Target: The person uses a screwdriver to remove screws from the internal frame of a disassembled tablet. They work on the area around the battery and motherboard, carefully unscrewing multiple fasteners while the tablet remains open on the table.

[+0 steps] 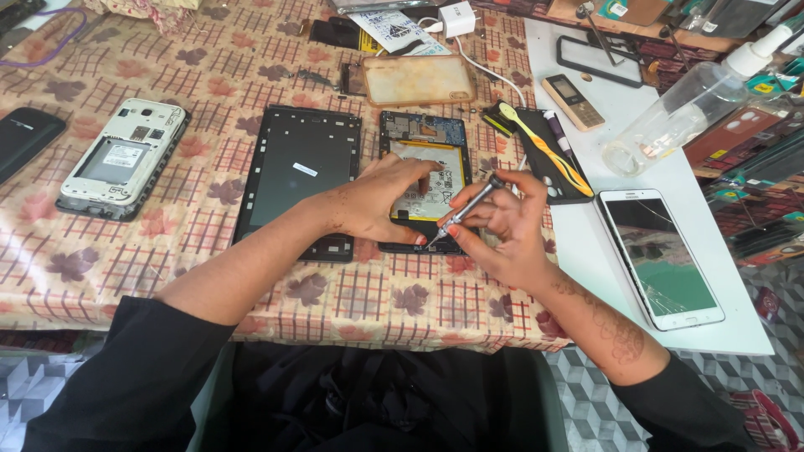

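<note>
Here, seen from the head camera, pressing down with the left hand (381,201), fingers spread flat and grasping nothing, on the opened phone (423,180) lying back-up near the middle of the table (167,276), close to its front edge. Pinching a slim metal screwdriver (465,209) in the right hand (502,230), thumb and forefingers closed around the shaft, tip angling down toward the phone's lower edge. Lying just left of the opened phone, a dark screen frame (297,176); further toward the left edge, a white phone with its back removed (121,159). Resting toward the far edge, a clear yellowed case (417,79). Sitting on the white mat (670,167) at the right side, a cracked white phone (662,255), a small keypad phone (571,102), a clear spray bottle (687,109) and a yellow toothbrush (548,151) on a dark panel. Judging by the exposed battery and board, probably handling light, stiff and fragile; likely best steadying by the outer frame edges, avoiding the battery face and bare circuitry. Screwdriver looking thin, smooth and apt to slip; gripping the knurled part seeming wisest.
</note>
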